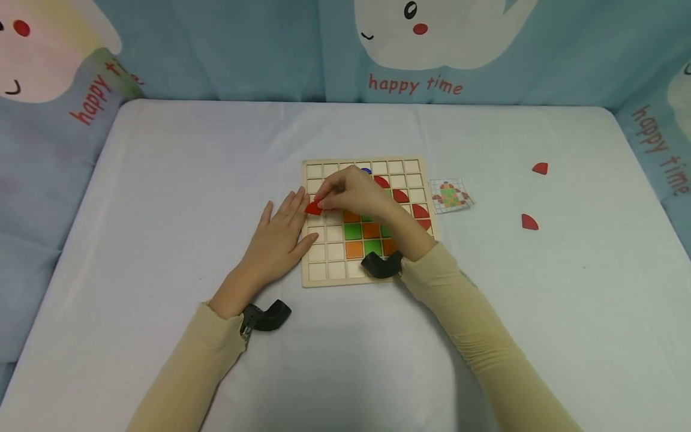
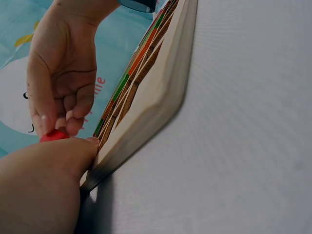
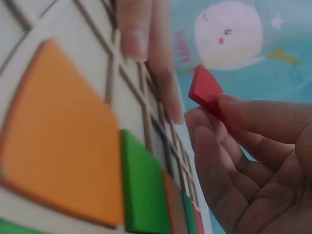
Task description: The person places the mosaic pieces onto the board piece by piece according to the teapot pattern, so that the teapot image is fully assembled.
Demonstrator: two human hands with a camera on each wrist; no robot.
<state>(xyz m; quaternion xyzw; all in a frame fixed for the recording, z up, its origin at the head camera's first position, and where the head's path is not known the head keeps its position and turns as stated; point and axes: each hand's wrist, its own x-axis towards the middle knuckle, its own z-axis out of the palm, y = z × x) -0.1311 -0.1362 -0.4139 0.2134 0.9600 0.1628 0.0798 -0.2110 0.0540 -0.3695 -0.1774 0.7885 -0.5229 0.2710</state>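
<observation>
Thumb and fingertips of my right hand (image 1: 353, 192) pinch a red quarter-circle tile (image 3: 204, 87) over the left side of a wooden grid board (image 1: 318, 273). My left hand (image 1: 276, 243) lies with fingers extended along the board's left edge, the thumb reaching onto the grid. Orange tiles (image 1: 354, 249) and green tiles (image 1: 352, 231) alternate in the board's middle cells, partly hidden by the right hand and wrist. Down the right side sit several red quarter-circle tiles (image 1: 420, 211). A bit of a blue piece (image 1: 366, 170) shows near the top.
Right of the board lies a small printed pattern card (image 1: 449, 198). Farther right, two loose red quarter-circles rest on the white table, an upper tile (image 1: 541, 168) and a lower tile (image 1: 529, 222). A blue printed curtain (image 1: 243, 54) stands behind the table.
</observation>
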